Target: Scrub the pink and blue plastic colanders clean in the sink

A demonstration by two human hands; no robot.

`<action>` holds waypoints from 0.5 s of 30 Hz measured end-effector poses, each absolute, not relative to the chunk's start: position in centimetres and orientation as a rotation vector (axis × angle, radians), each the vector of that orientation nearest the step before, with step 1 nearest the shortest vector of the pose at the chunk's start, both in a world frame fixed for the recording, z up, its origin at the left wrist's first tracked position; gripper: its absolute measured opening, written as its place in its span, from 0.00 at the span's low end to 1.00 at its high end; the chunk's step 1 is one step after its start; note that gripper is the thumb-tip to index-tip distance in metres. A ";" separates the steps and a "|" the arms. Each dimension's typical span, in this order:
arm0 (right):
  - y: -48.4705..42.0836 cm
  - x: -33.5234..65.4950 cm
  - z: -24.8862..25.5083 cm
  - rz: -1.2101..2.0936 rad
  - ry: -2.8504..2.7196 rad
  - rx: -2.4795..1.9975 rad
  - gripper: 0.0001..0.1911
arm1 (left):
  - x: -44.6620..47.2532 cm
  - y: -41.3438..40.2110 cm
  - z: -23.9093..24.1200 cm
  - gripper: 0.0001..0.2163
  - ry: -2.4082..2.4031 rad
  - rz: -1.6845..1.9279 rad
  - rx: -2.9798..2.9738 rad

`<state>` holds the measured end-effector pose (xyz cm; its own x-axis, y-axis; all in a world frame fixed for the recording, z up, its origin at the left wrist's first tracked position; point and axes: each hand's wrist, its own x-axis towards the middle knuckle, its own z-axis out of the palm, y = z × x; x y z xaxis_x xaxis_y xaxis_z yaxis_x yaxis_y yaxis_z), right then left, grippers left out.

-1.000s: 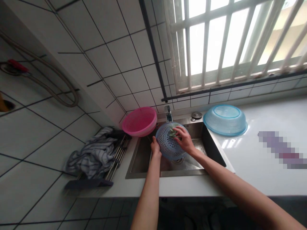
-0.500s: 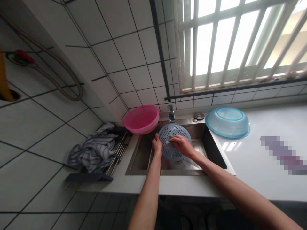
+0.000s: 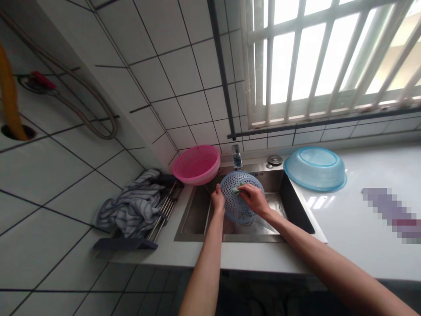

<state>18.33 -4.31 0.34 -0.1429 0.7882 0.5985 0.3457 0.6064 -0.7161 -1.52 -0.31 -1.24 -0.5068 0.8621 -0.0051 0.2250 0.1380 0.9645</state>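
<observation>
Over the steel sink (image 3: 197, 215) a blue perforated colander (image 3: 235, 206) is held bottom-up and tilted toward me. My left hand (image 3: 217, 199) grips its left rim, fingers closed. My right hand (image 3: 254, 198) presses a small green cloth (image 3: 237, 189) against the colander's outer surface, fingers curled over the cloth. The tap (image 3: 236, 156) stands just behind the colander.
A pink colander (image 3: 196, 164) sits on the sink's back left corner. A light blue basin (image 3: 315, 168) lies upside down on the white counter (image 3: 355, 228) to the right. A striped towel (image 3: 131, 208) lies on a metal rack at left. Tiled walls and a barred window surround.
My right hand has rubbed the green cloth across the colander, down from its top and slightly back up. The left hand keeps its hold on the rim. The view has shifted a little.
</observation>
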 end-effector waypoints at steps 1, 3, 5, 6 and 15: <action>-4.5 18.0 0.5 0.506 -1.792 -0.897 0.11 | -1.6 -0.4 -1.3 0.30 1.827 1.394 1.029; -4.3 18.4 0.7 0.505 -1.826 -0.880 0.11 | -1.6 -0.4 -1.3 0.31 1.796 1.403 1.004; -3.3 20.1 0.5 0.485 -1.758 -0.953 0.10 | -1.5 -0.4 -1.4 0.32 1.755 1.410 0.988; -2.7 21.1 0.3 0.476 -1.693 -1.016 0.10 | -1.4 -0.4 -1.4 0.32 1.739 1.412 0.984; -3.1 20.7 0.4 0.600 -1.675 -1.004 0.10 | -1.6 0.0 -1.7 0.37 1.642 1.453 0.848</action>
<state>20.67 -3.12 0.45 -0.1029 0.8477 0.5204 0.3247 0.5232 -0.7879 -1.61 0.04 -1.70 -0.4818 0.8685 -0.1163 -0.0100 0.1273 0.9918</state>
